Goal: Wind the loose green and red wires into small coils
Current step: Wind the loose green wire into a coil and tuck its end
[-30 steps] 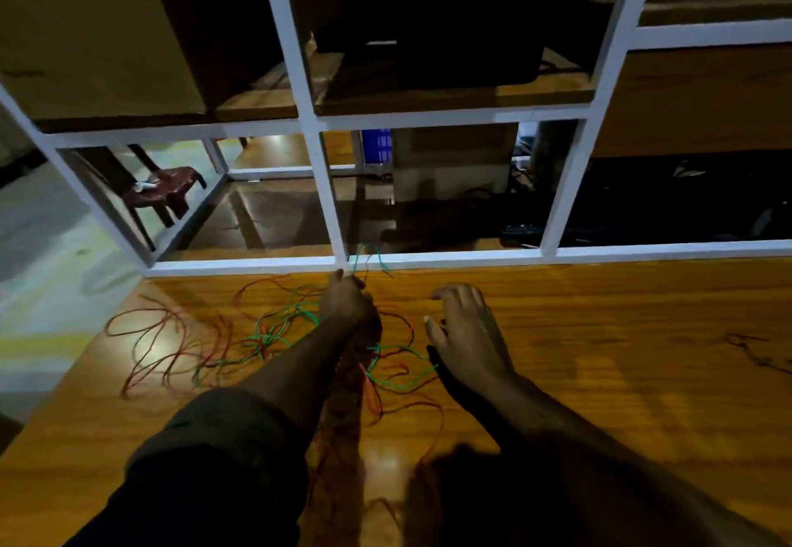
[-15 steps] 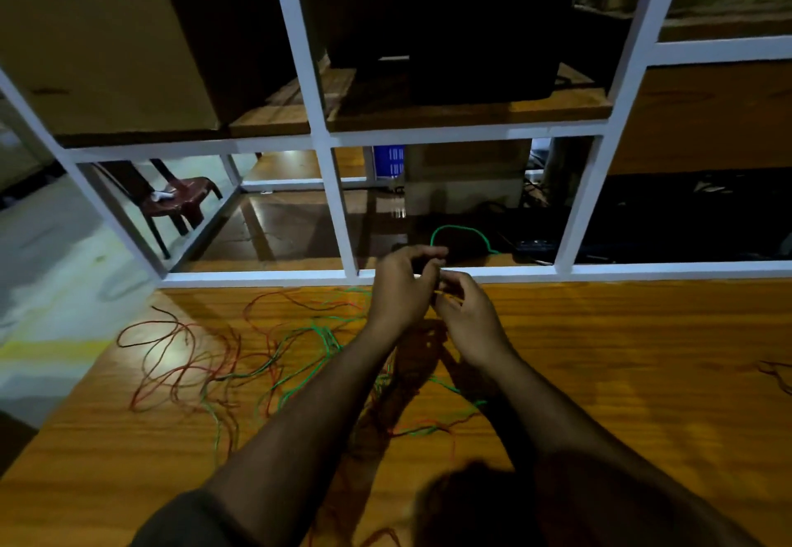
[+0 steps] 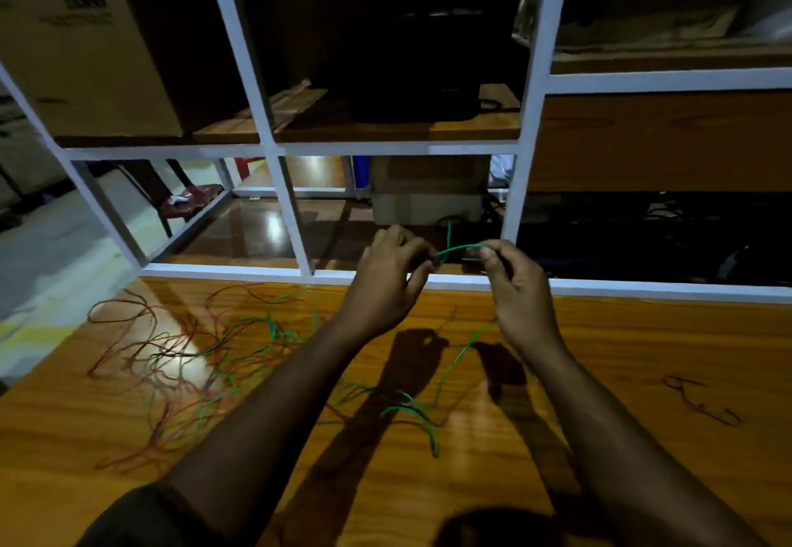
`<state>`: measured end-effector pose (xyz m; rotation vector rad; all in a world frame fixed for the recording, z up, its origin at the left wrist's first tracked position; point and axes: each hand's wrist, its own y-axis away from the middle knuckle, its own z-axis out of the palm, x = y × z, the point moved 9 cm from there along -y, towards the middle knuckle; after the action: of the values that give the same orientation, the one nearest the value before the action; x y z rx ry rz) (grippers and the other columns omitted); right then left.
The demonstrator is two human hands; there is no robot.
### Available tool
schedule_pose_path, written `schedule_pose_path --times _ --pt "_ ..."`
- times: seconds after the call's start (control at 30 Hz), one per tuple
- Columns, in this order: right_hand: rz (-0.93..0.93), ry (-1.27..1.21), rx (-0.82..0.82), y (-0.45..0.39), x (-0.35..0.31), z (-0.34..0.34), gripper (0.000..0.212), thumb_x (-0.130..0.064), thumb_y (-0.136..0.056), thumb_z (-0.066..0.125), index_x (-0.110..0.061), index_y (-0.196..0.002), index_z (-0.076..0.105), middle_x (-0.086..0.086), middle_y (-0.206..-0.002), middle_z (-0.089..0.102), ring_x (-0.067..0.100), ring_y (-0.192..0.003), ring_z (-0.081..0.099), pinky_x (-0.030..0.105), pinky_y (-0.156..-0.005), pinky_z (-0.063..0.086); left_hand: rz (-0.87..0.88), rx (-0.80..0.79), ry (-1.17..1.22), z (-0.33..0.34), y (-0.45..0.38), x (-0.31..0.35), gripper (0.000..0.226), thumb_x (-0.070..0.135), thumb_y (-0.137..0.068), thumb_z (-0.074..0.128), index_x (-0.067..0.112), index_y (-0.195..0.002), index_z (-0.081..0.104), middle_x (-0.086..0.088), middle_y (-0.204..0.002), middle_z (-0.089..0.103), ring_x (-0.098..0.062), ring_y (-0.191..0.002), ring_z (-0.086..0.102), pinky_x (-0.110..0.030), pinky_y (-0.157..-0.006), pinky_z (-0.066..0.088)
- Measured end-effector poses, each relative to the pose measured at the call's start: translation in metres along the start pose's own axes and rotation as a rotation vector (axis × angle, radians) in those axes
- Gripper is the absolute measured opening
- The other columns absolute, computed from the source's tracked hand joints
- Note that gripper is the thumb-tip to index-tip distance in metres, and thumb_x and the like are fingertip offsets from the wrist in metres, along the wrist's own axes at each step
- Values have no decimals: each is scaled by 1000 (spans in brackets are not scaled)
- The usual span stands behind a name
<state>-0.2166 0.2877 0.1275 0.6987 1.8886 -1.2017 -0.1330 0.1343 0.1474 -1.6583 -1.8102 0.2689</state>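
Pinching green wire [image 3: 457, 247], both hands [image 3: 450, 285] raised

The orange-brown wooden bench [image 3: 643, 353] is glossy, varnished and mirrors lamp glare. The white-painted shelf frame [image 3: 531, 118] looks matt; the brown cardboard box [image 3: 85, 53] dull.

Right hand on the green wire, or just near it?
Touching. In the head view the right hand pinches the green wire at its fingertips; the wire spans across to the left hand, which pinches it too.

White shelf frame [image 3: 398, 148], cardboard box [image 3: 81, 53]
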Motion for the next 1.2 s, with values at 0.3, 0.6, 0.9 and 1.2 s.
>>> schedule_pose_path --times 0.3,0.6,0.9,1.2 --pt "10 50 36 0 27 -82 11 -22 -98 61 -25 -96 71 -19 -85 68 -8 -84 64 8 -67 45 -301 -269 775 50 29 77 36 24 -109 37 3 -83 48 -14 -58 47 -20 -61 63 -36 -67 51" --pt "163 148 178 3 67 -99 22 -37 -95 64 -16 -90 70 -5 -75 65 10 -71 60 25 -53 41 -592 -443 943 67 78 63 45 35 -106 42 17 -65 43 -2 -50 39 -25 -82 71 -41 -94 50" --pt "272 235 -72 29 95 -31 27 -39 -101 53 -20 -100 72 0 -85 70 16 -69 59 28 -56 44 -499 -97 2145 31 61 55 11 19 -100 43 16 -91 49 9 -59 24 -4 -47 21 -17 -43 19" --pt "214 268 -264 57 83 27 25 -38 -102 50 -25 -92 69 2 -65 67 3 -40 50 14 -37 35 -722 171 1885 17 47 -10 38 40 -106 37 17 -80 52 9 -54 28 -4 -41 24 -17 -38 16"
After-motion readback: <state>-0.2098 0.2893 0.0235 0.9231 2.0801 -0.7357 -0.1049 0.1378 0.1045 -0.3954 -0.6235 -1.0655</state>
